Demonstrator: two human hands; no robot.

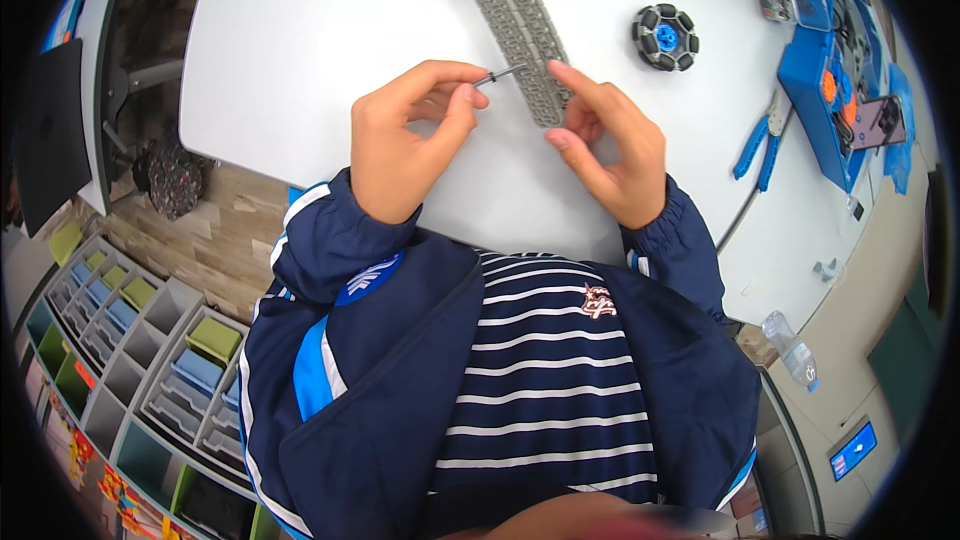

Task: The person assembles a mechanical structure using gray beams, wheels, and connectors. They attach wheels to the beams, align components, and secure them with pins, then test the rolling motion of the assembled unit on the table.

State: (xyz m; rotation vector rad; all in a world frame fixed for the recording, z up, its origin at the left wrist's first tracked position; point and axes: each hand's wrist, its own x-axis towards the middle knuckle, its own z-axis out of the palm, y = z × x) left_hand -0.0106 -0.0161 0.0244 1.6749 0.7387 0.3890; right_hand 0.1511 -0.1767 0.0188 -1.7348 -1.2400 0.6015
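My left hand (407,128) pinches a thin grey metal shaft (501,74) with a dark collar on it between thumb and forefinger. The shaft's free tip reaches over a long grey perforated beam (515,15), a channel-like piece full of small holes running from the far edge of the view toward me. Around the beam's near right end my right hand (620,145) is curled. Its forefinger tip lies at the beam's right edge and its thumb beside the near end. Whether the shaft's tip sits in a hole is too small to tell.
Right of the beam, a black and grey roller wheel (666,37) with a blue hub lies on the white table (290,50). Farther right are blue-handled pliers (762,145), a blue parts bin (815,105), a phone (879,123) and a plastic bottle (790,348). Drawer units (150,370) stand lower left.
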